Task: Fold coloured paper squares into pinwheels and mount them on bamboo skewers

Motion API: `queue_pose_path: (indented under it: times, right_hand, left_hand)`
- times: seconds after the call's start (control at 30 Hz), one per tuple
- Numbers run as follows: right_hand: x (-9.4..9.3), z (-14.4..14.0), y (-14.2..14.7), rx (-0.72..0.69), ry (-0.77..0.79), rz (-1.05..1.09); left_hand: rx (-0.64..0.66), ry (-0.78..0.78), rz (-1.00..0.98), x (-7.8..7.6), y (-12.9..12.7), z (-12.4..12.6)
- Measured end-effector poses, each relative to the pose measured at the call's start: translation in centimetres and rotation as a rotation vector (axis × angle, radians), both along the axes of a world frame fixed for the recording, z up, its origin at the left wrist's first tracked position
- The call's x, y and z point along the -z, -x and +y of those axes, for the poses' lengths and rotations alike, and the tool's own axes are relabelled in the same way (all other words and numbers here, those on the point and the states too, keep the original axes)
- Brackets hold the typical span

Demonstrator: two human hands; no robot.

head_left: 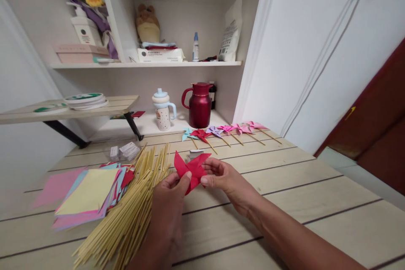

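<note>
Red paper pinwheel (pixel 191 170), sharply creased, pinched between left hand (pixel 170 206) and right hand (pixel 225 180).

Red paper pinwheel (pixel 192 169); left of it pale yellow sticks (pixel 133 211), pastel paper stack (pixel 88 194); behind, dark red jug (pixel 200 104).

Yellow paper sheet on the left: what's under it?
Under the yellow sheet lies a fanned stack of coloured paper: pink, blue, red edges show. Their count and the table beneath are covered.

Bare table (pixel 284 202) lies right; sticks (pixel 133 206) and paper stack (pixel 88 194) crowd the left.
</note>
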State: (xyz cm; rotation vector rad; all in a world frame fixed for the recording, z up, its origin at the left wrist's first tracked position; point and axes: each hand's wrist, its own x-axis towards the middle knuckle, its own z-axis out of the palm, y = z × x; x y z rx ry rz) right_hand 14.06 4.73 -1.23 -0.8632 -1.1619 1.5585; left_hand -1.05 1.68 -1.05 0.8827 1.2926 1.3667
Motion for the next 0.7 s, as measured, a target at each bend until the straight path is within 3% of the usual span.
queue_pose_path:
  times: [0.13,0.7]
  right_hand:
    - [0.03,-0.12,0.02,-0.055,-0.029,-0.012]
    - [0.46,-0.33,0.61,0.101,-0.011,-0.07]
  left_hand:
    - [0.005,0.054,0.037,-0.39,-0.13,-0.3]
    - [-0.011,0.012,0.07,0.23,-0.66,-0.13]
